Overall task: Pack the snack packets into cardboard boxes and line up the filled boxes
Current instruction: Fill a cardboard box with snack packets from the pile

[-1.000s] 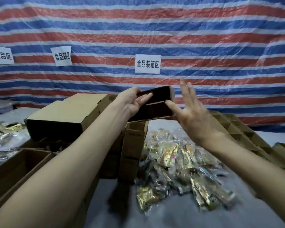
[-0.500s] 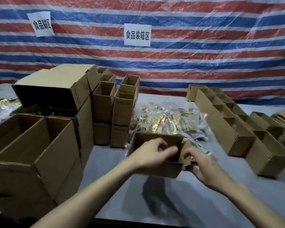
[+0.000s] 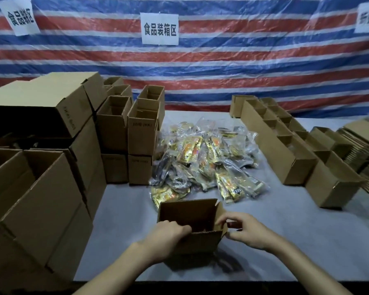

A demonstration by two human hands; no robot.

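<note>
A small open cardboard box [image 3: 188,211] stands upright on the grey table near its front edge. My left hand [image 3: 167,235] grips the box's near left wall, fingers curled over the rim. My right hand [image 3: 246,231] pinches the box's right side flap between thumb and fingers. Just behind the box lies a heap of gold and clear snack packets [image 3: 205,160]. The inside of the box looks dark, and I cannot tell whether anything is in it.
Large cartons [image 3: 36,188] are stacked at the left. Small open boxes [image 3: 142,128] are stacked beside them. A row of small open boxes [image 3: 281,145] runs along the right, with flat cardboard sheets [image 3: 364,141] beyond. A striped tarp with paper signs hangs behind.
The box came down from in front of the tarp to the table's front edge. My right hand, open a second ago, now pinches the right flap. The view has tilted down.
</note>
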